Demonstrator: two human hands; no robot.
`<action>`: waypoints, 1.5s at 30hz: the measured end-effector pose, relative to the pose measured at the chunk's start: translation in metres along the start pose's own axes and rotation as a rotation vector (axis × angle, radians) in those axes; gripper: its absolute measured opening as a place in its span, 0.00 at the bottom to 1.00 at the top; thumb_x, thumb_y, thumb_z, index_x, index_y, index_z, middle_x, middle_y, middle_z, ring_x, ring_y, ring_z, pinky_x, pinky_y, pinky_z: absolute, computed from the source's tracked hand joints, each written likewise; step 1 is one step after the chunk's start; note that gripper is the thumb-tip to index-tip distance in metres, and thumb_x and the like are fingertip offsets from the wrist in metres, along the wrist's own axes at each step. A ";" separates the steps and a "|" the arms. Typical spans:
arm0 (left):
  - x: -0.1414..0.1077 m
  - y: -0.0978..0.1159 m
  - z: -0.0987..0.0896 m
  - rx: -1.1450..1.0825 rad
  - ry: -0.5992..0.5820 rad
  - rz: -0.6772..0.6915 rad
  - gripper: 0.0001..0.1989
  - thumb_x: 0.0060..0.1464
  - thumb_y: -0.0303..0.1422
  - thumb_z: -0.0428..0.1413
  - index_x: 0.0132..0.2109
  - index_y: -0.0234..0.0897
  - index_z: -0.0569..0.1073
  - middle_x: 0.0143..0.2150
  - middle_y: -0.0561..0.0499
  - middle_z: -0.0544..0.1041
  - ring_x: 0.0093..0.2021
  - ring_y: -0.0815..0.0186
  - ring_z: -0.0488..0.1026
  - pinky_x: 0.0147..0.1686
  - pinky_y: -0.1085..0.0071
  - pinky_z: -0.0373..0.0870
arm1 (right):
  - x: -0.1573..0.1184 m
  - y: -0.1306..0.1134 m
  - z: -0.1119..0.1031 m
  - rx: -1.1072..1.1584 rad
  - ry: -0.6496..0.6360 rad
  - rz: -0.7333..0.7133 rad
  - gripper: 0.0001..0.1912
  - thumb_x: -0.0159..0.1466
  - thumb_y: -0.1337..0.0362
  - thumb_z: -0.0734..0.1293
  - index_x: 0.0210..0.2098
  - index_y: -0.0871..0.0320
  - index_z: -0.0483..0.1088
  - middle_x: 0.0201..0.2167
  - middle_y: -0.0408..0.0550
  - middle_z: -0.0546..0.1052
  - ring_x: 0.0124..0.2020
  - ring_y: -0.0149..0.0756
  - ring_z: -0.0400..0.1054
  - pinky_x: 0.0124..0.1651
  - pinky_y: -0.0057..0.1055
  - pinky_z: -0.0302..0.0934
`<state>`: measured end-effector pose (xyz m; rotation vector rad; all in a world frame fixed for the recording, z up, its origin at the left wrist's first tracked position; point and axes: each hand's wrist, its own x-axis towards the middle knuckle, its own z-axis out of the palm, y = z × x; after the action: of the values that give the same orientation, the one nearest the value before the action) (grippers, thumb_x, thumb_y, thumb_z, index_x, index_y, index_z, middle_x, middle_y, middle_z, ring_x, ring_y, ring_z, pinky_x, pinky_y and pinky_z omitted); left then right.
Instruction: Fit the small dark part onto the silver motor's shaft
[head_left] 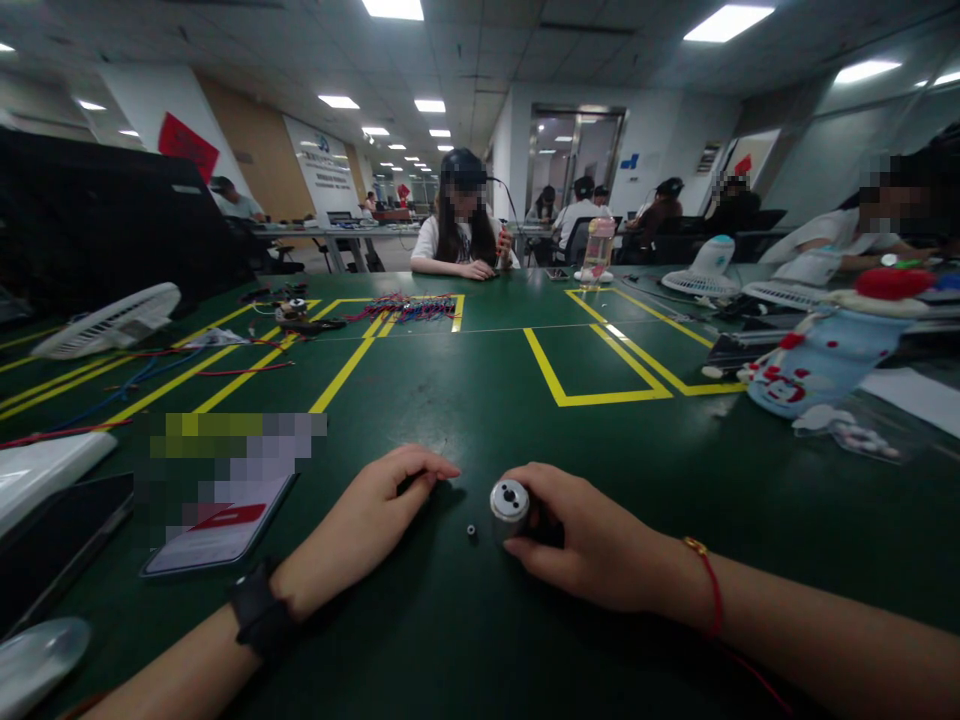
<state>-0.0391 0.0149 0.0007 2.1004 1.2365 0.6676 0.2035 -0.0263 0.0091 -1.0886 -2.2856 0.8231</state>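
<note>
A silver metal cylinder (509,508) with a dark centre hole and small holes in its top stands upright on the green table (450,390). My right hand (589,535) is wrapped round its right side, fingers behind and thumb in front. Just left of the cylinder lies a tiny metal ring-like part (471,530), touched by neither hand. My left hand (382,505) rests on the table to the left of that part, fingers stretched out to the right and holding nothing.
A phone (232,520) lies left of my left forearm, near a white mouse (41,655). Wires (412,307) are bunched farther back. At the right stand a blue cup (825,360) and a small plastic bag (855,432). Another person (461,225) sits across the table.
</note>
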 end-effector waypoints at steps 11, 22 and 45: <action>-0.003 0.006 -0.002 0.060 -0.032 0.056 0.13 0.58 0.25 0.47 0.42 0.40 0.74 0.43 0.50 0.74 0.45 0.61 0.70 0.49 0.62 0.66 | 0.002 0.000 0.001 0.010 0.012 -0.010 0.17 0.57 0.69 0.67 0.46 0.58 0.65 0.39 0.47 0.71 0.35 0.34 0.64 0.38 0.31 0.60; -0.012 0.022 -0.002 0.208 -0.153 0.121 0.09 0.51 0.33 0.59 0.41 0.44 0.72 0.49 0.52 0.71 0.51 0.56 0.65 0.52 0.55 0.59 | 0.002 0.000 0.001 0.017 0.015 -0.012 0.17 0.57 0.71 0.67 0.46 0.58 0.66 0.38 0.46 0.70 0.35 0.34 0.63 0.37 0.31 0.59; -0.005 0.058 0.007 0.021 0.044 0.200 0.11 0.60 0.31 0.53 0.45 0.48 0.77 0.42 0.52 0.72 0.43 0.63 0.70 0.43 0.68 0.69 | 0.004 0.002 0.005 -0.014 0.032 -0.070 0.15 0.58 0.69 0.68 0.44 0.57 0.64 0.35 0.45 0.69 0.33 0.34 0.61 0.35 0.30 0.57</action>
<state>-0.0023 -0.0138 0.0369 2.2582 1.0688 0.7951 0.1996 -0.0233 0.0048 -1.0146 -2.2921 0.7584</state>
